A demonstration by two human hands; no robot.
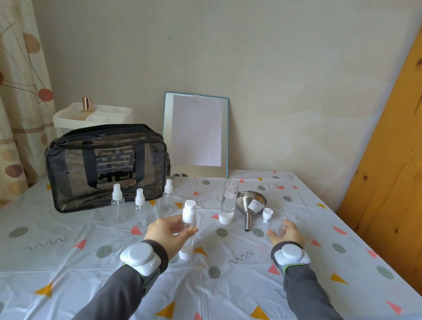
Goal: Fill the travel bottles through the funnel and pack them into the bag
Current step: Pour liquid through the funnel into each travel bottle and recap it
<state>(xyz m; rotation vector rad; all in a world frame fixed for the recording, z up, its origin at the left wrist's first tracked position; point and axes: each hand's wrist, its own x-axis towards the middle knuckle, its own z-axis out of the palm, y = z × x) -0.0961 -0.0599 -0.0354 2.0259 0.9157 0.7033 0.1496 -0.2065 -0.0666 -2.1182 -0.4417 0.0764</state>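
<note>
My left hand (167, 232) grips a clear pump bottle (188, 230) with a white head, held upright just above the table. My right hand (286, 232) holds a small clear cap (276, 227). A white pump piece (267, 214) stands just beyond that hand. An open clear bottle (228, 201) with a white base stands next to a steel funnel (250, 207) lying on its side. Three clear spray bottles (117, 203) (139, 206) (168, 197) stand in front of the transparent black-trimmed bag (106, 166), which is zipped.
A framed board (197, 133) with a white sheet leans on the wall behind. A white organiser (94, 118) with a rose-gold capped bottle sits behind the bag. A curtain hangs at left; a wooden panel (402, 149) leans at right. A patterned cloth (219, 299) covers the table.
</note>
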